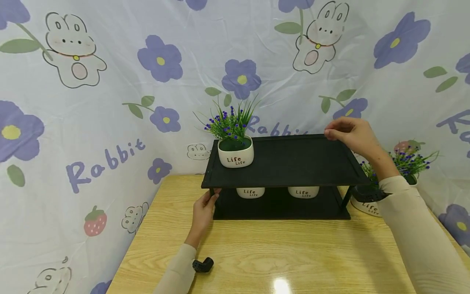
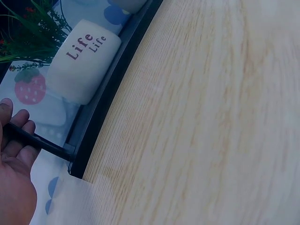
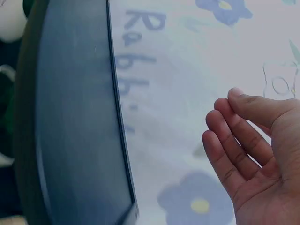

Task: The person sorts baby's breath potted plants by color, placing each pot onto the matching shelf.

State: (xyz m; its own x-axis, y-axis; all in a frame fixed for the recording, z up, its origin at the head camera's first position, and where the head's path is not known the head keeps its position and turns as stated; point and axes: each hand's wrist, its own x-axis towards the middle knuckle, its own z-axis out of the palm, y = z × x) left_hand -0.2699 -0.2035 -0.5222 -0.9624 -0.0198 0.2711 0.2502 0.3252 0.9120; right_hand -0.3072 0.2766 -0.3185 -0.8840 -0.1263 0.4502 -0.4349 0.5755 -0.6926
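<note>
A black two-tier shelf [image 1: 293,163] stands on the wooden table. My left hand [image 1: 202,213] grips its front left post [image 2: 44,145], with the fingers curled round the thin bar in the left wrist view. Over the back right corner of the upper board is my right hand [image 1: 354,134]; its fingers are loosely bent and hold nothing, apart from the board in the right wrist view. A white "Life" pot with purple flowers [image 1: 236,157] sits at the left of the top board. On the lower board, a left pot [image 1: 251,193] and a right pot [image 1: 303,192] show beneath the upper one.
To the right of the shelf, partly behind my right forearm, are a white pot [image 1: 369,208] and another flowering plant [image 1: 409,161]. The wooden table [image 1: 264,249] extends in front. A white cloth [image 1: 121,102] printed with rabbits and flowers hangs behind.
</note>
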